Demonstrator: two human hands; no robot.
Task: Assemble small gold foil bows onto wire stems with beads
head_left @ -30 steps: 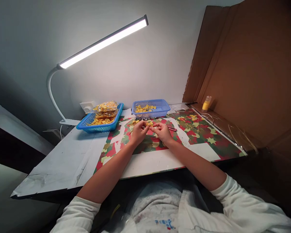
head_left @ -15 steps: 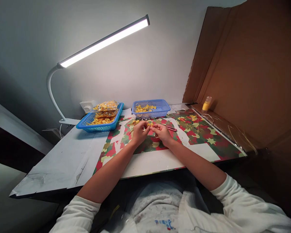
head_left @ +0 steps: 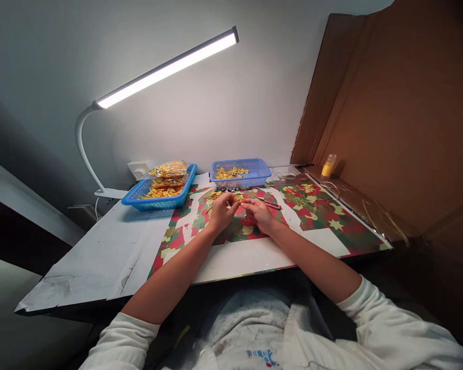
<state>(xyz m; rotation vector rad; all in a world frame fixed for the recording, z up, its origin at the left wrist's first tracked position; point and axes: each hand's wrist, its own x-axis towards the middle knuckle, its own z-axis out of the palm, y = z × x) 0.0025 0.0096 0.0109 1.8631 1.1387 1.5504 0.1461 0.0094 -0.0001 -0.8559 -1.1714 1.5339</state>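
My left hand (head_left: pixel 223 211) is closed in a pinch around a small yellow ribbon bow (head_left: pixel 238 198), above the middle of the camouflage-patterned sheet (head_left: pixel 250 232). Close against it, my right hand (head_left: pixel 259 214) pinches at the bow's near edge; the exact spot is hidden by the fingertips. Several yellow pieces (head_left: pixel 213 195) lie on the sheet just beyond my left hand. A pink-handled tool (head_left: pixel 272 204) rests beside my right fingers, partly covered by that hand.
At the back left stands a blue basket (head_left: pixel 154 203) of yellow pieces with a filled plastic bag on top. A lavender basket (head_left: pixel 259 180) holds more bows. Yellow strands (head_left: pixel 306 201) lie to the right. A lamp (head_left: pixel 170 67) arches overhead; a yellow-filled bottle (head_left: pixel 328 166) stands by the cardboard (head_left: pixel 393 128).
My right fingers have shifted very slightly at the bow. Both hands otherwise keep their place, and the surrounding things have not moved.
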